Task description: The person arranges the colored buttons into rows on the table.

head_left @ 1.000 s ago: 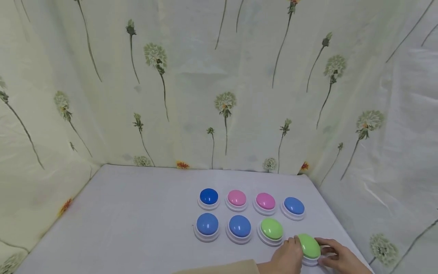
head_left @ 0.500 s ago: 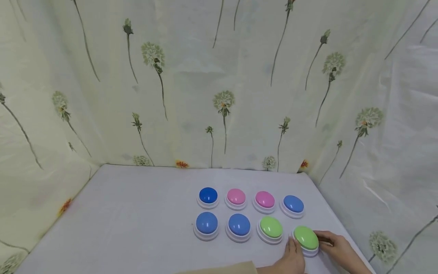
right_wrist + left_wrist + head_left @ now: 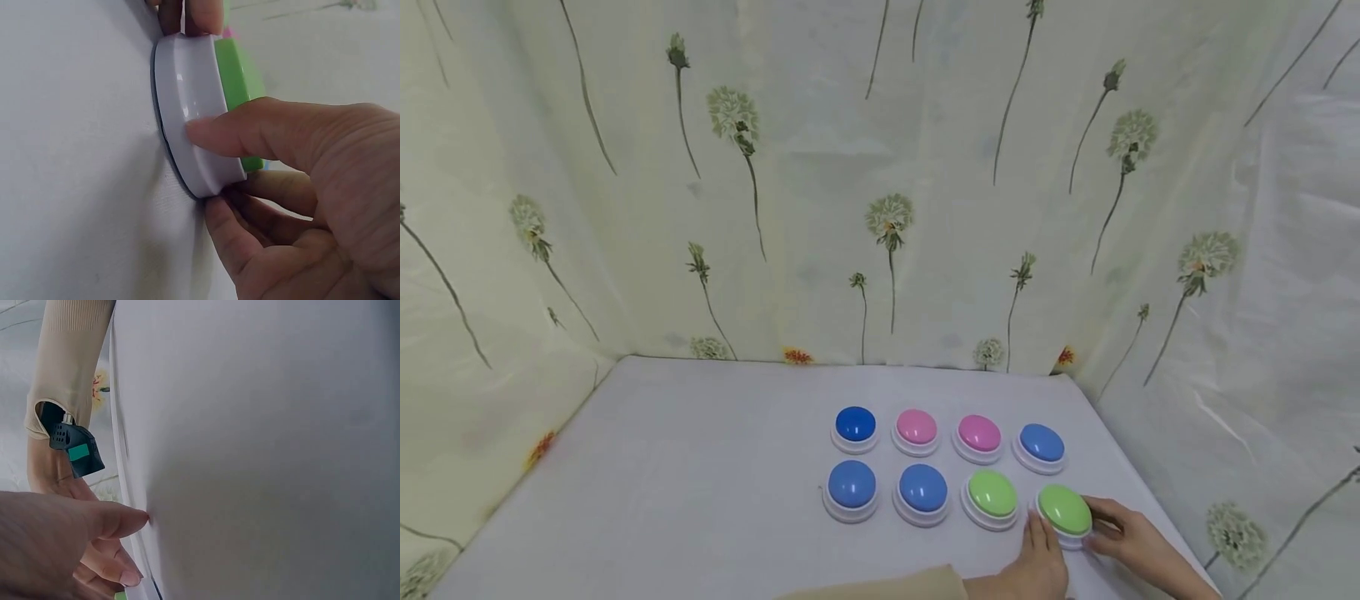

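In the head view, a green dome push button (image 3: 1064, 511) on a round white base sits at the front right of the table, between the two hands. My right hand (image 3: 1138, 546) grips its right side. The right wrist view shows the thumb of that hand (image 3: 269, 131) pressed on the white base (image 3: 194, 106), with fingers bent beneath. My left hand (image 3: 1039, 565) touches the button's left side with fairly straight fingers, and their tips (image 3: 203, 15) show at the top of the right wrist view. In the left wrist view, the left thumb (image 3: 122, 520) stretches out, off the button.
Another green button (image 3: 992, 493) stands just left, beside two blue buttons (image 3: 923, 488) (image 3: 852, 484). Behind them runs a row of dark blue (image 3: 855, 424), two pink (image 3: 917, 427) (image 3: 979, 434) and blue (image 3: 1042, 442) buttons. A floral curtain (image 3: 820, 208) hangs around the white table (image 3: 700, 467).
The green button between my hands has moved away from me and slightly left, nearer the row. My left fingers have straightened along its side; my right hand has stayed with it.
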A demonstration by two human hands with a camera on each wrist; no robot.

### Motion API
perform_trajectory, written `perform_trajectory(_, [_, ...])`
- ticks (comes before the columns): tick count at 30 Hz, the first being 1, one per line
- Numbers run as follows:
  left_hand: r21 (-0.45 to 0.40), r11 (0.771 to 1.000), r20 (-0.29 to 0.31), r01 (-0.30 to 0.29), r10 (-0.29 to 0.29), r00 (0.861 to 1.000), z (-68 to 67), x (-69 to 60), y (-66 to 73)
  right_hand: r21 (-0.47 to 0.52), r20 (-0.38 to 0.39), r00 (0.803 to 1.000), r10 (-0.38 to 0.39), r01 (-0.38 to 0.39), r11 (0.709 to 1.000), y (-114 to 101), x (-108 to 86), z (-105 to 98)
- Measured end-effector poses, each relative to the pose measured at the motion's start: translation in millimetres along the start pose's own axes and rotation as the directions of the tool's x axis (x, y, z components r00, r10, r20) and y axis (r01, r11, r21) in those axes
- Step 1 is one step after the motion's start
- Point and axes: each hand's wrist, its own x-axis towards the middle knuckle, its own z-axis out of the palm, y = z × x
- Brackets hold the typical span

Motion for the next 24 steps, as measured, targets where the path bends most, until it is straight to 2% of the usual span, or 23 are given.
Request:
perform_trajectory(5, [-0.087,0.995,0.037,0.039,-0.036,0.999,-5.1,3.9,-1.2,0.019,0.005,1.0,0.012,-0.013,1.0,-1,6.1,-1])
perform_trajectory(9, [-0.103,0.994,0.037,0.049,-0.045,0.998,-4.4,7.4,-1.3,0.023,0.002,0.999,0.05,-0.05,0.998,2,8.9,0])
perform_trajectory(15, [-0.073,0.996,0.015,0.049,-0.048,0.999,3.0,11.6,-2.0,0.019,0.004,0.997,0.076,-0.076,0.997,0,9.1,3])
perform_trajectory(19, [-0.105,0.993,-0.014,0.048,-0.05,0.999,6.2,11.2,-4.1,0.017,0.008,0.997,0.082,-0.082,0.996,1,10.1,5])
perform_trajectory(24, [-0.183,0.983,-0.035,0.026,-0.033,0.999,9.2,7.2,-14.4,0.003,0.058,0.997,0.056,-0.057,0.998,-2,17.0,8])
